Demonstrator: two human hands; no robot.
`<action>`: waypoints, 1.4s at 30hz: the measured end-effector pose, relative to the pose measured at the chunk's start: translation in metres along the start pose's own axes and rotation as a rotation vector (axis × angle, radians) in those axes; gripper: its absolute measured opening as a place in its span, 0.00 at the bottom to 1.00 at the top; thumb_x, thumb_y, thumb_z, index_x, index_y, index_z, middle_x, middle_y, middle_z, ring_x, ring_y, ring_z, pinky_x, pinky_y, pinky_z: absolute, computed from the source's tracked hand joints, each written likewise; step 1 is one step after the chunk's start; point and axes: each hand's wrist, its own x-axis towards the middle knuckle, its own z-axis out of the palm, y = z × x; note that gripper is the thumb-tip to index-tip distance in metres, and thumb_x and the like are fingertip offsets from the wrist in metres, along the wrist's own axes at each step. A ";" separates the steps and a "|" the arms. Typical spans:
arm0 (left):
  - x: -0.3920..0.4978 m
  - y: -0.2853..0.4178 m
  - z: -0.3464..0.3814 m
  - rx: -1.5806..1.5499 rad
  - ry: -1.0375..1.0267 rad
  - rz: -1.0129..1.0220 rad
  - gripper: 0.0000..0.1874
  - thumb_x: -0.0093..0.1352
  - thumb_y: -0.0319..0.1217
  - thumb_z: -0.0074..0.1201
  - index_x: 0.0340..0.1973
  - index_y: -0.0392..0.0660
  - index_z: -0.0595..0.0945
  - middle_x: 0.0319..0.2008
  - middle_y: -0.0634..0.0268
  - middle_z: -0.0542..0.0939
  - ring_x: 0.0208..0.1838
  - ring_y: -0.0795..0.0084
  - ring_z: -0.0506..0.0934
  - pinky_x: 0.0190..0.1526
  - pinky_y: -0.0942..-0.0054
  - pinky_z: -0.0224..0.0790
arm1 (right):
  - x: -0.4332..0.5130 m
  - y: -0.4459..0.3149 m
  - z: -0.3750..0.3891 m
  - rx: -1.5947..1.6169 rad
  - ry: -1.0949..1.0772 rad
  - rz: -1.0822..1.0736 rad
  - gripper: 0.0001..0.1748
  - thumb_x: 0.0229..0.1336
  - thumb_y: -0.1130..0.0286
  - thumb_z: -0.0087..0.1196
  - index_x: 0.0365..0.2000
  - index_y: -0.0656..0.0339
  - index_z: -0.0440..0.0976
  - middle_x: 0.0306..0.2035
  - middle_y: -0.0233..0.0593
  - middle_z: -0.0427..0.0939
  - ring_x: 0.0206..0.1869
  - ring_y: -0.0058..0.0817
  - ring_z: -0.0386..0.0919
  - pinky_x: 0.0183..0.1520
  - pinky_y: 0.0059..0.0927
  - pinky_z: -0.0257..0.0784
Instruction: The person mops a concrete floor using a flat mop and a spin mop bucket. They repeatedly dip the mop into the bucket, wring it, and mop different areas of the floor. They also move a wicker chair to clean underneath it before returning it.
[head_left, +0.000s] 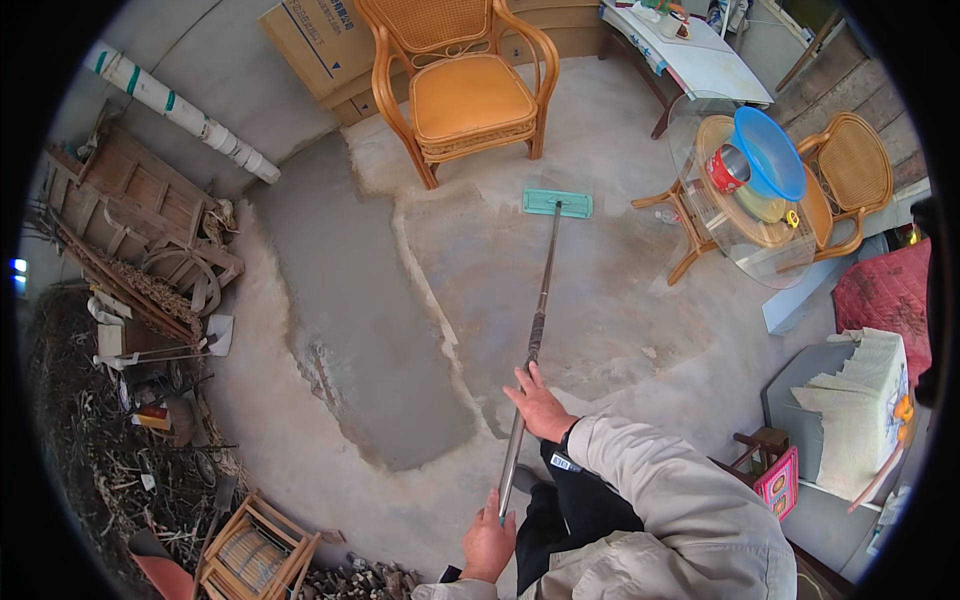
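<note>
A flat mop with a long metal handle (547, 274) reaches away from me across the concrete floor. Its green rectangular head (536, 202) lies flat on a damp-looking patch. My left hand (487, 541) is wrapped around the handle's near end, thumb pointing up along it. Farther up the pole, below a dark wrapped section, my right hand (541, 405) holds it loosely with some fingers spread. To the left of the handle, a darker grey, smooth strip of cement (360, 315) runs along the floor, bordered by a rough pale ridge (424, 281).
A rattan armchair (474, 97) stands beyond the mop head, before cardboard boxes (315, 49). At right, a glass-topped table (776, 266) bears a blue basin (772, 154). Brushwood (75, 420) and a wooden cart (142, 195) line the left. A covered box (847, 412) sits right of me.
</note>
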 end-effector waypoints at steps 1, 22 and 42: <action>-0.036 -0.022 0.005 0.002 0.088 0.024 0.36 0.78 0.43 0.62 0.79 0.48 0.71 0.49 0.41 0.87 0.48 0.36 0.87 0.48 0.42 0.82 | -0.019 -0.027 0.013 0.113 -0.041 -0.024 0.41 0.54 0.81 0.66 0.70 0.58 0.74 0.79 0.70 0.58 0.82 0.82 0.47 0.82 0.62 0.61; 0.009 0.050 0.045 -0.665 -0.356 0.300 0.51 0.77 0.42 0.65 0.84 0.36 0.53 0.76 0.34 0.70 0.76 0.39 0.74 0.75 0.54 0.69 | -0.172 -0.071 -0.030 1.213 -0.135 0.688 0.43 0.82 0.66 0.53 0.85 0.60 0.44 0.50 0.41 0.82 0.50 0.26 0.82 0.54 0.32 0.80; -0.133 -0.186 0.084 -0.601 -0.061 -0.753 0.29 0.81 0.38 0.59 0.74 0.40 0.75 0.55 0.52 0.87 0.54 0.61 0.84 0.55 0.59 0.82 | -0.098 0.100 -0.049 0.419 0.051 0.826 0.32 0.81 0.65 0.50 0.80 0.45 0.63 0.44 0.61 0.87 0.40 0.54 0.87 0.49 0.51 0.81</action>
